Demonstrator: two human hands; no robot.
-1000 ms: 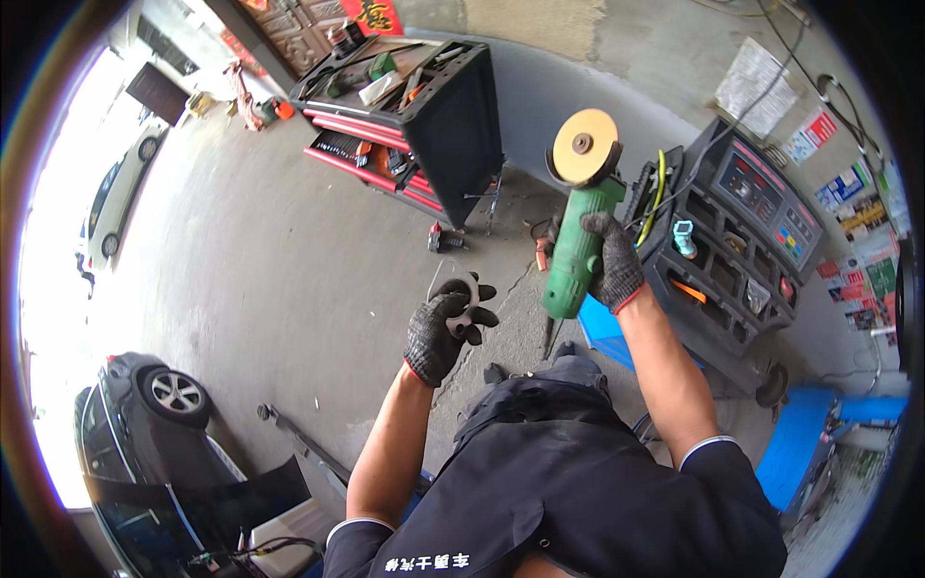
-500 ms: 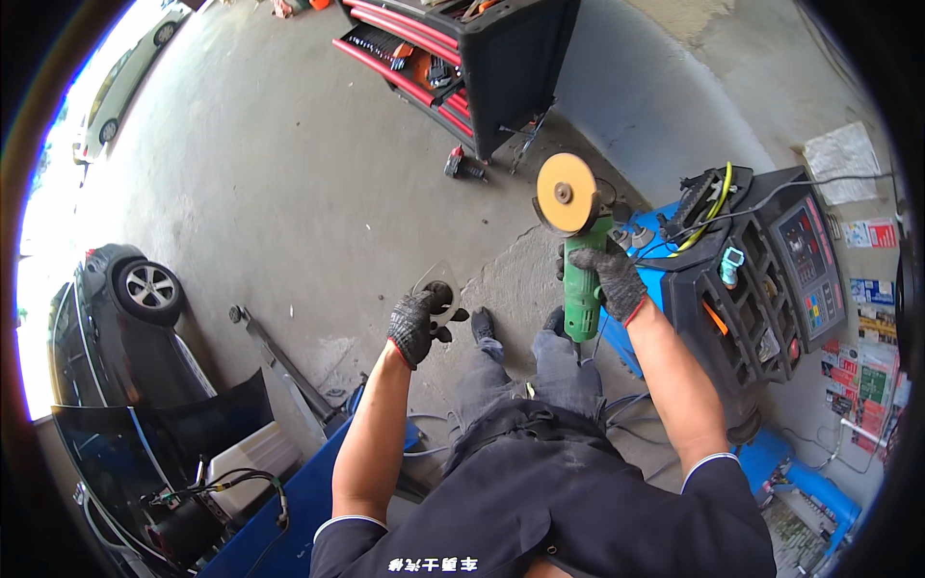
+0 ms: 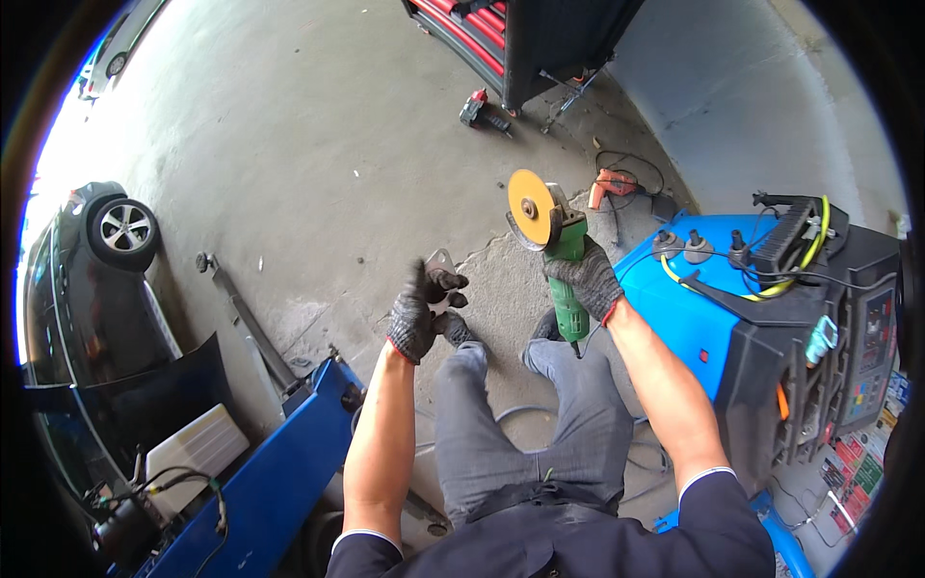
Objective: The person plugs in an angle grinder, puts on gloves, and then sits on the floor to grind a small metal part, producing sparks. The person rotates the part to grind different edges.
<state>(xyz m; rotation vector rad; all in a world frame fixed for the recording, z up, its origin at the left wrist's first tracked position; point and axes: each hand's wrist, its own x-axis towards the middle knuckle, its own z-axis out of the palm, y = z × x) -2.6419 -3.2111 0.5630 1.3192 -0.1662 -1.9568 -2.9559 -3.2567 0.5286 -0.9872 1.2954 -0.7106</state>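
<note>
My right hand (image 3: 586, 277), in a dark grey knit glove with a red cuff, is wrapped round the body of a green angle grinder (image 3: 572, 306). Its yellow disc (image 3: 530, 208) points up and away from me, with a metal guard beside it. To the left, my gloved left hand (image 3: 416, 313) is closed on a thin flat piece (image 3: 441, 258). Only the piece's rounded far end shows past the fingers, so its kind is unclear. A gap of floor lies between the two hands, and the disc touches nothing.
An orange power tool (image 3: 615, 183) with a cord lies on the floor beyond the grinder, near a red-and-black cordless tool (image 3: 482, 113). A tool cabinet (image 3: 554, 43) stands ahead. At right is a blue-and-black machine (image 3: 708, 308); at left, a blue beam (image 3: 260, 472) and dark car (image 3: 72, 289).
The view has shifted; the machine at right now shows more of its blue top. The grinder's disc has turned more side-on and moved slightly left. Both hands keep their holds.
</note>
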